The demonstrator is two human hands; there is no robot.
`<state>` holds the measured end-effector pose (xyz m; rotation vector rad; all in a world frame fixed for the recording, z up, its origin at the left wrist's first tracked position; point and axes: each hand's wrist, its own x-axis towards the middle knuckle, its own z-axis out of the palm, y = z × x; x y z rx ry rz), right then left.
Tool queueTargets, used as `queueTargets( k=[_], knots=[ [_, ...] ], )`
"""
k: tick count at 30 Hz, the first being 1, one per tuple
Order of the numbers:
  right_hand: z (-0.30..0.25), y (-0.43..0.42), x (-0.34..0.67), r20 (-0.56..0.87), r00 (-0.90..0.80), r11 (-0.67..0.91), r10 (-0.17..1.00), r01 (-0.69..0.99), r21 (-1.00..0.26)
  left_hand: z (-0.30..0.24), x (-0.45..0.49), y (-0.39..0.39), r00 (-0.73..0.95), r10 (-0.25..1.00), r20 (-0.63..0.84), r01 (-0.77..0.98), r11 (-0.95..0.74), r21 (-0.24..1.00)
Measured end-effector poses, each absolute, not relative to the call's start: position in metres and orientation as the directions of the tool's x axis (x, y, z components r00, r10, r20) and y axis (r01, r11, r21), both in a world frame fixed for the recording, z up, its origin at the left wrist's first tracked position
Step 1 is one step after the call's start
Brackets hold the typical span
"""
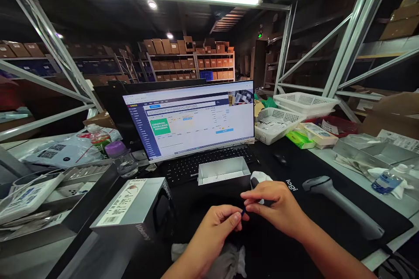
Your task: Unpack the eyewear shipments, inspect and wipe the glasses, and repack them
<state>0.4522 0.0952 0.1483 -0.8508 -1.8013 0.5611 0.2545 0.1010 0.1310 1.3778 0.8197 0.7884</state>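
Down at 5 o'clock, your left hand (pixel 220 223) hides most of a dark piece (pixel 243 212) too small for you to make out, while your right hand (pixel 278 204) covers part of a white thing (pixel 260 177) just beyond it. At 6 o'clock your left forearm (pixel 193 255) covers part of a grey bundle (pixel 229 262), cut off by the bottom edge, and nearer the middle a box (pixel 224 173) blocks some of the keyboard (pixel 178 169). The screen (pixel 196 128) at the centre carries print too tiny for you to read, and the picture's edges crop the tray (pixel 62 229) at 8 o'clock and the carton (pixel 393 115) at 3.
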Motion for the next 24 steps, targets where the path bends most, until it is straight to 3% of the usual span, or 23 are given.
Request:
queueTargets(
  k=[5, 8, 12, 15, 18, 24],
  knots=[
    [0.143, 0.103, 0.450, 0.632, -0.081, 0.626, 0.771, 0.285, -0.726, 0.132, 0.247, 0.102, 0.599, 0.801, -0.017, -0.024, 0.040, 0.999],
    [0.138, 0.108, 0.444, 0.674, -0.083, 0.658, 0.734, 0.334, -0.675, 0.135, 0.240, 0.105, 0.553, 0.833, -0.010, -0.081, 0.065, 0.995],
    [0.132, 0.104, 0.436, 0.803, -0.277, 0.821, 0.528, 0.410, -0.398, 0.142, 0.233, 0.109, 0.480, 0.877, -0.025, -0.206, 0.140, 0.968],
    [0.130, 0.094, 0.431, 0.837, -0.426, 0.871, 0.343, 0.478, -0.114, 0.143, 0.229, 0.110, 0.517, 0.853, -0.071, -0.157, 0.176, 0.972],
    [0.131, 0.083, 0.428, 0.750, -0.588, 0.861, 0.304, 0.507, 0.048, 0.143, 0.225, 0.111, 0.611, 0.782, -0.124, -0.035, 0.184, 0.982],
    [0.141, 0.075, 0.427, 0.469, -0.773, 0.874, 0.428, 0.486, 0.003, 0.143, 0.219, 0.111, 0.736, 0.641, -0.217, 0.118, 0.195, 0.974]
  ],
)
